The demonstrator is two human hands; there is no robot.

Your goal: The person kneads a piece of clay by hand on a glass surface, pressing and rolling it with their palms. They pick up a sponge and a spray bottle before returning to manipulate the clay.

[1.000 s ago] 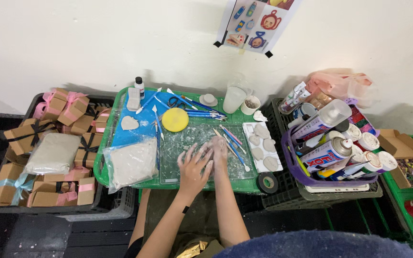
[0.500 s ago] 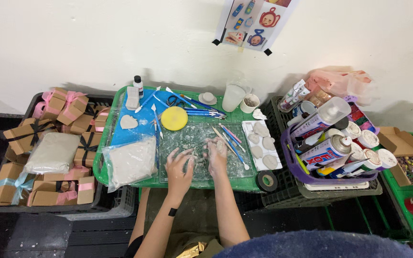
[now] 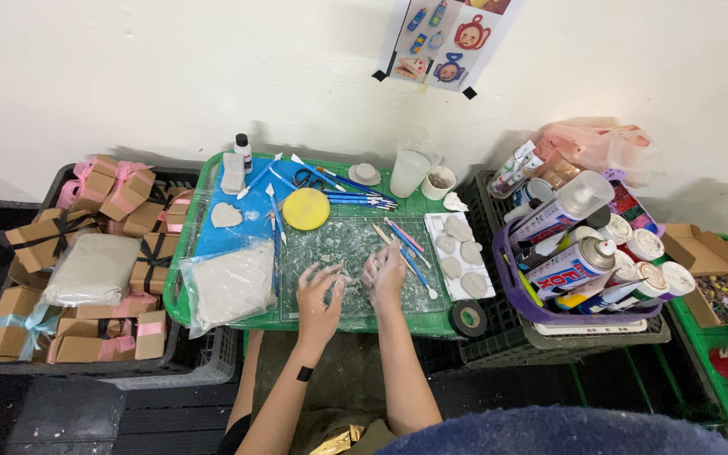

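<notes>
The person sits at a green tray table (image 3: 180, 307) set against a white wall, and everything is arranged around the cutting mat (image 3: 343, 253) at its centre. Both hands rest on that mat, dusted white with clay. The left hand (image 3: 320, 295) lies near the mat's front edge, fingers spread apart and pressed down flat. The right hand (image 3: 385, 271) sits just beside it, fingers curled loosely together over a small pale lump of clay (image 3: 349, 278) that lies between the two hands; whether the fingers grip it cannot be told.

Tools lie within easy reach of the mat: blue and pink modelling sticks (image 3: 404, 244) on its right part, a yellow round disc (image 3: 306, 209) at its far left corner, scissors and more blue tools beyond that. To the mat's right a white board (image 3: 458, 253) carries several flat grey clay pieces, probably set aside to dry away from the working area. To the mat's left a clear bag of grey clay (image 3: 227, 285) sits on a blue sheet, likely kept sealed so it stays soft. A roll of black tape (image 3: 468, 318) rests at the table's front right corner. Left of the table a crate holds brown gift boxes (image 3: 40, 244) with ribbons; right of it a purple basket (image 3: 541, 307) holds spray cans.
</notes>
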